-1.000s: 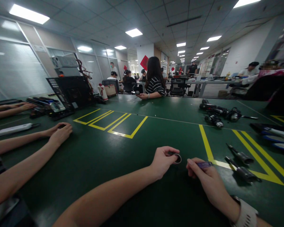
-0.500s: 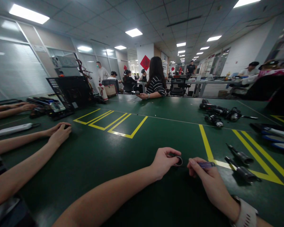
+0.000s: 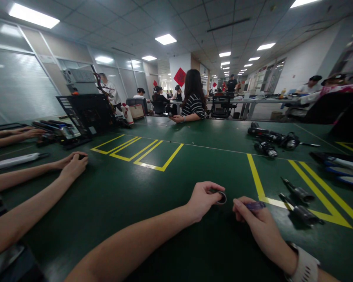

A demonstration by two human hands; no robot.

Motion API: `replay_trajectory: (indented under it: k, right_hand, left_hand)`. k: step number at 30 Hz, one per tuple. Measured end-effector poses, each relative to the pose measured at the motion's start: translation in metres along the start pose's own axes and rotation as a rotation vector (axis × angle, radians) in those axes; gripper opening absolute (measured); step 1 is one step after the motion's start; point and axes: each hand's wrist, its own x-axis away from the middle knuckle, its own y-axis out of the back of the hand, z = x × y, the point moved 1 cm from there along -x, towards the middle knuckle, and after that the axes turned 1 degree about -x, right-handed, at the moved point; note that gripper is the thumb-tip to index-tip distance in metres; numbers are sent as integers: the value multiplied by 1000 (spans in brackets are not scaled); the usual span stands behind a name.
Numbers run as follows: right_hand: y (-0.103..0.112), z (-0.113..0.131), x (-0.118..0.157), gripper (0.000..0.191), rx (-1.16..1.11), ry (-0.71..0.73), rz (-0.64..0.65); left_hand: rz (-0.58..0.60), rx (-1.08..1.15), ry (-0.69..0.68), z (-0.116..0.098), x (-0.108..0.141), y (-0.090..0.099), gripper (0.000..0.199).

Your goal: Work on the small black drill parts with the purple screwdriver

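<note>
The desk [image 3: 120, 196] fills the lower frame. Just right of its centre, the person's left fingers [image 3: 214, 186] hold a ring [image 3: 222, 198]; near and to the right, the right fingers [image 3: 240, 205] grip a pen-like item [image 3: 255, 205]. Farther right lie two tool pieces, the back one [image 3: 304, 196] inside a taped outline [image 3: 255, 176], the front one [image 3: 307, 216] across its near edge. Beyond, toward the upper right, sits a cluster of tool parts [image 3: 267, 149]. Other tape marks [image 3: 173, 157] lie centre left; left of them are a co-worker's hands [image 3: 73, 166], with a handheld device [image 3: 16, 160] behind their forearms. A person [image 3: 193, 100] is at the desk's far edge.
</note>
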Motion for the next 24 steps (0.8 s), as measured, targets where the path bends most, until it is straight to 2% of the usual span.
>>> replay_trajectory:
  k: [7,12,17,24]
  right_hand:
    - [2,1,4,39,-14,-17,-25]
    - [2,3,1,39,9,-29,-6]
    - [2,3,0,40,38,-30,-38]
    - [0,1,1,38,22,-11,18]
  left_hand:
    - [53,7,-19,1,1,2,17]
    - [56,33,-16,1,1,1,17]
    - [56,24,-6,3,0,1,20]
    - [75,45,-2,1,3,-2,17]
